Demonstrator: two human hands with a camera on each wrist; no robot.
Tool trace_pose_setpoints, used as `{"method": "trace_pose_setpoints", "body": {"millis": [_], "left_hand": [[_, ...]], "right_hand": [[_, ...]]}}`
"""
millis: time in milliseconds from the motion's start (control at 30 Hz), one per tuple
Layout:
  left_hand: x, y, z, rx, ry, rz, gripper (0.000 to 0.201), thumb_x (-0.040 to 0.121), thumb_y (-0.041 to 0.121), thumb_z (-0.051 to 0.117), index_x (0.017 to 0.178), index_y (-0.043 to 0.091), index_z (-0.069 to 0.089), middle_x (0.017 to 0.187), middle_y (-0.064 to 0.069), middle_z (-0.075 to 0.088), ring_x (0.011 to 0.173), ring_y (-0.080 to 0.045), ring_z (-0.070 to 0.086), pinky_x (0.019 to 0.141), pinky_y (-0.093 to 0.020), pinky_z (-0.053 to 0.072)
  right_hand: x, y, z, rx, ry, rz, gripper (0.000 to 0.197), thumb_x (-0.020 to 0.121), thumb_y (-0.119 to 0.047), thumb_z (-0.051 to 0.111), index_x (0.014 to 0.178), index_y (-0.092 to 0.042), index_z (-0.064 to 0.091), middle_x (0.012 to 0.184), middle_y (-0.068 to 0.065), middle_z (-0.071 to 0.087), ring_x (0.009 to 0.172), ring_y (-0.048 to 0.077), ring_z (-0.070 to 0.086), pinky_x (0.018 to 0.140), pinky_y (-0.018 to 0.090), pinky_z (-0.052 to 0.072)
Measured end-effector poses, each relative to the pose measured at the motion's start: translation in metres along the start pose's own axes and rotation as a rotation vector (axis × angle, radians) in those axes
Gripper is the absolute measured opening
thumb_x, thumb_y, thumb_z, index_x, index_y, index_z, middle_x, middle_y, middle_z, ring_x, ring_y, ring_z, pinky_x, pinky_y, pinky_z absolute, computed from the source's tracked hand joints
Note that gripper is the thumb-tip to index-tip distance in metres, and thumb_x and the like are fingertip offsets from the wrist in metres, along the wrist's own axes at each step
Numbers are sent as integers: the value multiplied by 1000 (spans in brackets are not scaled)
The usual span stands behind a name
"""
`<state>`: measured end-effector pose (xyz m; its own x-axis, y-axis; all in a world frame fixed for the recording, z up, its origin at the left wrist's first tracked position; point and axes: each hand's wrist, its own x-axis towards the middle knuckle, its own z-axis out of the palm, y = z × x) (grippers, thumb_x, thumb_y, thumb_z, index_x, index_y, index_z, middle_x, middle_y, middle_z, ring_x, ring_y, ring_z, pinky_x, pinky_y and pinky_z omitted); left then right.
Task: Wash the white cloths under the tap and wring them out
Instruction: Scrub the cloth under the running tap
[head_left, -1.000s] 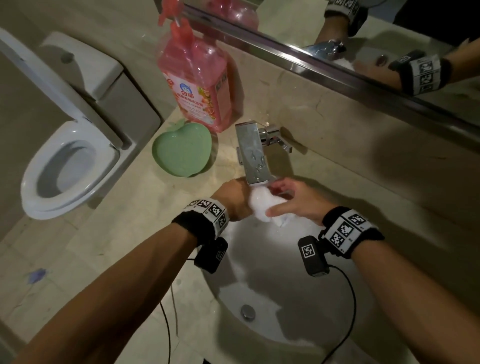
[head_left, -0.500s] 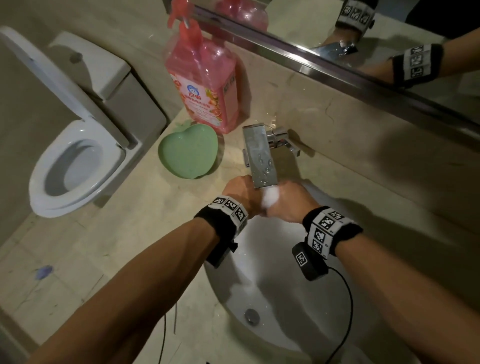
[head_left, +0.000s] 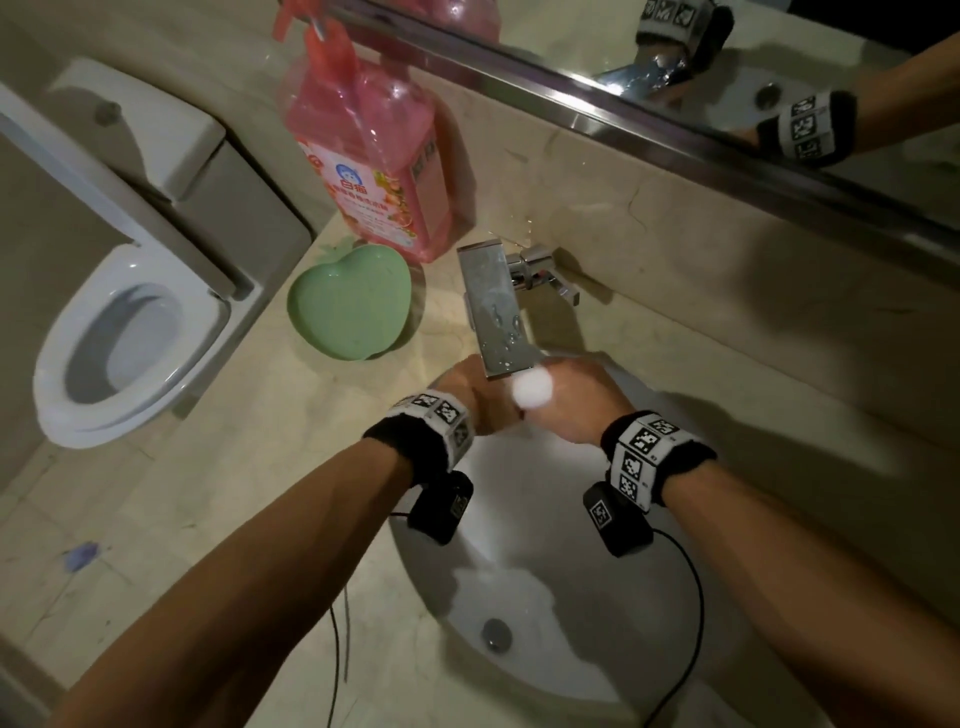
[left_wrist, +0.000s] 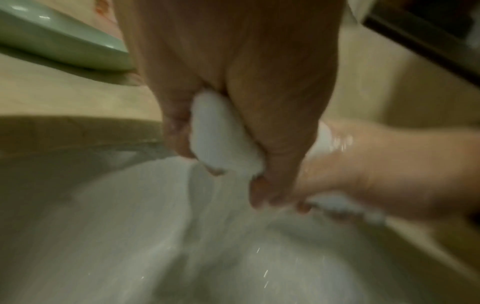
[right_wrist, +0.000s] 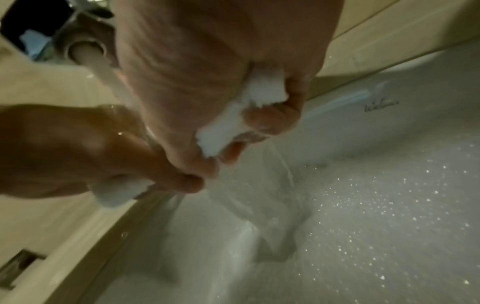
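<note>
A wet white cloth (head_left: 531, 389) is bunched between both hands under the chrome tap (head_left: 496, 312), over the white sink (head_left: 545, 649). My left hand (head_left: 478, 395) grips one end of the cloth (left_wrist: 221, 142), fingers curled round it. My right hand (head_left: 576, 400) grips the other end of the cloth (right_wrist: 246, 115) the same way. Water runs off the cloth into the basin in both wrist views. Most of the cloth is hidden inside the fists.
A pink soap bottle (head_left: 374, 156) and a green heart-shaped dish (head_left: 350, 304) stand on the beige counter (head_left: 234, 493) left of the tap. A toilet (head_left: 130, 332) lies far left, a mirror (head_left: 727, 78) behind. Cables hang from both wrists.
Both hands have drawn together and moved in under the tap spout. The cloth, loosely spread a second ago, is now squeezed into a small wad between the fists.
</note>
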<state>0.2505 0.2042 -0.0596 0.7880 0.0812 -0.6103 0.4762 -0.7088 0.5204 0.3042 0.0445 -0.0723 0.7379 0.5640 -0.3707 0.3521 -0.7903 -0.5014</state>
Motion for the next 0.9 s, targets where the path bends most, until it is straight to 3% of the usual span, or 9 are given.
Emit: {"method": "trace_pose_setpoints", "body": {"millis": [133, 267, 367, 433, 500, 633, 700, 833, 900], "left_hand": [[-26, 3, -32, -475, -68, 143, 36, 83, 12, 74, 118, 18, 67, 98, 15, 74, 91, 0, 67, 79, -16, 54], [-48, -10, -39, -665, 126, 179, 50, 75, -19, 67, 119, 1, 58, 115, -11, 62, 103, -22, 59, 89, -33, 50], [-59, -23, -35, -821, 170, 220, 52, 68, -30, 64, 109, 1, 54, 107, -15, 59, 96, -24, 57, 83, -40, 51], [-62, -27, -33, -829, 184, 232, 49, 68, -28, 65, 102, 7, 61, 101, -10, 64, 93, -23, 60, 85, -39, 52], [-64, -29, -32, -834, 208, 216, 49, 71, -22, 67, 98, 18, 68, 100, -4, 68, 92, -21, 64, 88, -35, 55], [-67, -28, -25, -823, 332, 111, 37, 78, -9, 72, 105, 15, 65, 105, -7, 67, 95, -28, 68, 80, -43, 60], [-68, -26, -22, -721, 400, 85, 27, 80, 2, 75, 101, 15, 64, 97, -6, 68, 85, -24, 69, 71, -41, 61], [-66, -22, -17, -254, 411, 268, 29, 90, 23, 67, 117, 18, 61, 86, 3, 59, 76, -16, 53, 71, -27, 43], [-60, -18, -15, -47, 328, 319, 33, 96, 31, 57, 125, 15, 59, 80, 3, 50, 82, -20, 48, 73, -29, 36]], "right_hand": [[-3, 1, -4, 360, -70, 70, 60, 67, -45, 87, 118, -21, 68, 101, -4, 74, 92, 17, 70, 80, 36, 58], [-13, -18, -10, 680, -266, 106, 67, 60, -64, 78, 117, -29, 67, 106, -10, 76, 99, 8, 72, 95, 39, 56], [-16, -30, -11, 844, -298, 81, 55, 80, -33, 79, 130, -18, 62, 119, 1, 74, 112, 19, 69, 104, 45, 51], [-16, -38, -7, 882, -241, 90, 50, 84, -4, 74, 132, -10, 61, 120, 8, 73, 115, 25, 68, 106, 50, 49], [-17, -45, -1, 819, -169, 99, 39, 83, 4, 73, 121, -5, 68, 113, 10, 75, 110, 26, 70, 105, 54, 49], [-23, -50, 3, 817, -63, 80, 51, 76, 3, 80, 124, -10, 66, 110, 1, 76, 104, 16, 72, 101, 50, 53], [-26, -50, 2, 818, -4, 77, 66, 71, 1, 83, 129, -17, 58, 116, -3, 73, 108, 14, 70, 100, 47, 54], [-31, -38, -4, 712, 71, 62, 69, 67, -11, 85, 123, -23, 46, 121, 0, 66, 111, 20, 66, 96, 44, 55], [-34, -27, -10, 646, 77, 44, 78, 70, -8, 85, 132, -29, 43, 118, -8, 64, 109, 14, 66, 89, 30, 56]]}}
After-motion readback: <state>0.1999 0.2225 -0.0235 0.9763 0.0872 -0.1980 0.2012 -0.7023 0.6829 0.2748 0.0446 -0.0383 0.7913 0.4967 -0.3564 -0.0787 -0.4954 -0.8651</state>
